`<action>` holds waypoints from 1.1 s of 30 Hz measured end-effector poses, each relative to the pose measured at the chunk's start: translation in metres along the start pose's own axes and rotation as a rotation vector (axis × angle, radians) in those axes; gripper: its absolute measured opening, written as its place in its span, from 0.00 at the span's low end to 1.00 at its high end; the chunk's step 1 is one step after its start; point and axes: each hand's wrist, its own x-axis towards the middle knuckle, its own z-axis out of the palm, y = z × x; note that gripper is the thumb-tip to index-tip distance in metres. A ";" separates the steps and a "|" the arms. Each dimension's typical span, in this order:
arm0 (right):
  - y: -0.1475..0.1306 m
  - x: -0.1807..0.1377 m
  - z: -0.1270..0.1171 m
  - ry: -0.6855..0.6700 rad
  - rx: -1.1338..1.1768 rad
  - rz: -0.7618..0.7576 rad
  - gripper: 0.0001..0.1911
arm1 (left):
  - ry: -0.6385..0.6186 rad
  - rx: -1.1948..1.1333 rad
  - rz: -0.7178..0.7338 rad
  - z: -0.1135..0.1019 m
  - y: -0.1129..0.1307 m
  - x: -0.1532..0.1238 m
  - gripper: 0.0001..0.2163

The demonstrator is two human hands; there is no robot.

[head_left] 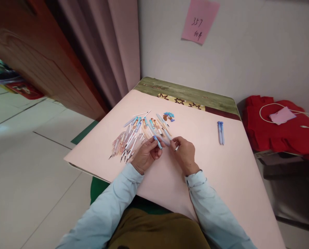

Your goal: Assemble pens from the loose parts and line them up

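Rightward, two blue pens [219, 133], left hand [147, 153] holding one blue piece [158, 143]

This looks like a room in a home, with a table used as a work spot. The wooden door [49, 52] with its carved panel, the long mauve curtain [102, 38] and the pale tiled floor [50, 166] all have a household look, as does the frilled red cloth [291, 136] draped over a piece of furniture at the right. The pale-topped table [208, 155] stands near a plain wall [263, 41]. A handwritten pink note [199, 22] on that wall, reading 357, and the pile of pens [129, 138] suggest handwork.
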 end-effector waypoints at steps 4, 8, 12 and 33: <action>-0.004 -0.004 -0.009 -0.104 0.400 -0.077 0.12 | 0.003 0.110 0.035 0.002 -0.004 0.000 0.12; -0.007 -0.007 -0.007 -0.187 0.611 -0.029 0.13 | 0.038 0.191 0.087 0.003 -0.006 -0.001 0.12; -0.009 -0.005 -0.006 -0.206 0.711 0.042 0.14 | 0.087 0.229 0.105 0.004 -0.007 0.000 0.14; 0.001 0.010 -0.025 -0.109 1.000 0.259 0.15 | -0.084 0.169 -0.146 0.005 -0.008 -0.005 0.13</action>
